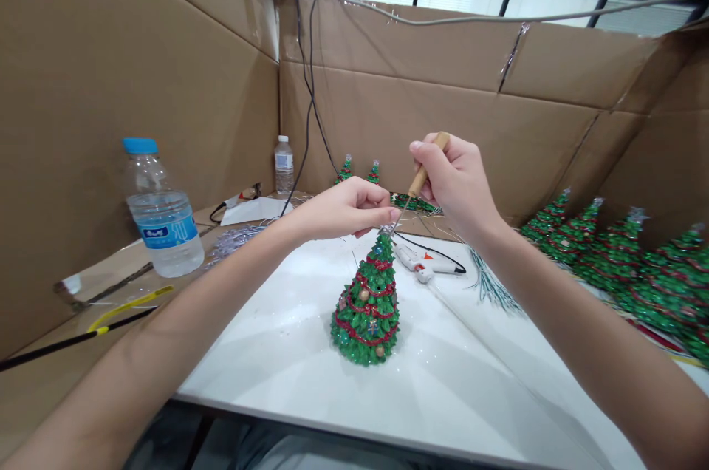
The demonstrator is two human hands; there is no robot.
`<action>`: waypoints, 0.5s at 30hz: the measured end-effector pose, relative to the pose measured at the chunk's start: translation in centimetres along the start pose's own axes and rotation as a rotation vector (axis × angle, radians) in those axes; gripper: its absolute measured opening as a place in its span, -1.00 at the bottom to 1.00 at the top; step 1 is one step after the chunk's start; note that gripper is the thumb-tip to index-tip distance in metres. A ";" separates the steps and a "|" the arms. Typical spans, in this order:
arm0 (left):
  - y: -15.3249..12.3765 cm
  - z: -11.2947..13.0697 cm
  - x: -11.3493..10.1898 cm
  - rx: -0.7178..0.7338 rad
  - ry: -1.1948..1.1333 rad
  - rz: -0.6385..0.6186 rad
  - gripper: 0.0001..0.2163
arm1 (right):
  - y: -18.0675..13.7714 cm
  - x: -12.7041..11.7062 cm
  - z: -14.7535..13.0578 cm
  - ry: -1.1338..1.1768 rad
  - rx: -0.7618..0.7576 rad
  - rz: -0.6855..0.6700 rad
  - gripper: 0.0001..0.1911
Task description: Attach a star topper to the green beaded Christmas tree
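A small green Christmas tree [366, 300] with red garlands and coloured ornaments stands upright on the white board [266, 352]. At its top, my left hand [354, 208] pinches the clear tree topper [386, 230], which the fingers partly hide. My right hand [457, 178] is closed around the wooden handle of an awl [425, 173]. The awl's thin metal shaft slants down to the topper, close to my left fingertips. Whether its tip touches or enters the topper I cannot tell.
Behind the tree lies a white glue gun [425, 263] with a cable, beside a bundle of thin wires [490, 281]. Several more trees [587, 241] stand at the right. A water bottle [163, 211] is at the left, and cardboard walls [399, 108] enclose the table.
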State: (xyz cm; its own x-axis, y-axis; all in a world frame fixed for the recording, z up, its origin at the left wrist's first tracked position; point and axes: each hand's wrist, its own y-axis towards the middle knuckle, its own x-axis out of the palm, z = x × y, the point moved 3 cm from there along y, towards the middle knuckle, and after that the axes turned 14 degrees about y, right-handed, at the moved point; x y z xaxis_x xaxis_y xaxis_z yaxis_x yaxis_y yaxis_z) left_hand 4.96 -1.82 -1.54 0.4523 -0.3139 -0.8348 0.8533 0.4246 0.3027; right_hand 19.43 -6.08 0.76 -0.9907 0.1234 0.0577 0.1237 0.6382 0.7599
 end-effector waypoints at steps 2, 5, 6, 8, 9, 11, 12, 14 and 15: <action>0.0 0.0 0.0 0.004 -0.004 -0.006 -0.68 | -0.1 -0.2 0.4 0.037 0.046 0.032 -0.63; -0.1 0.1 0.0 0.009 -0.007 -0.005 -0.68 | -0.3 -0.5 1.0 0.074 0.106 0.055 -0.63; -0.1 0.1 0.0 0.008 -0.006 -0.003 -0.68 | -0.4 -0.5 1.0 0.076 0.115 0.056 -0.62; -0.1 0.2 0.0 0.001 0.001 -0.001 -0.68 | -0.5 -0.6 0.9 0.072 0.106 0.062 -0.60; -0.1 0.2 0.1 -0.001 0.002 -0.002 -0.68 | -0.6 -0.7 0.8 0.066 0.084 0.070 -0.59; -0.1 0.2 0.1 -0.006 0.007 -0.001 -0.68 | -0.8 -0.8 0.2 0.047 0.006 0.088 -0.58; -0.1 0.2 0.1 -0.008 0.009 0.000 -0.68 | -0.9 -0.9 -0.1 0.031 -0.046 0.090 -0.58; 0.0 0.1 0.1 -0.013 0.013 0.004 -0.69 | -1.3 -0.9 -0.8 -0.012 -0.169 0.083 -0.59; 0.0 0.1 0.1 -0.014 0.013 0.002 -0.69 | -1.6 -0.9 -1.2 -0.038 -0.234 0.077 -0.60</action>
State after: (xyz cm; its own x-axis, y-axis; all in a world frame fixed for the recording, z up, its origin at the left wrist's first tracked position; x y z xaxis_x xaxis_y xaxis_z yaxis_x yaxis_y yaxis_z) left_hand 5.00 -1.90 -1.57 0.4509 -0.3015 -0.8401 0.8484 0.4372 0.2984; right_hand 20.04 -8.12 0.25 -0.9754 0.1965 0.1001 0.1779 0.4329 0.8837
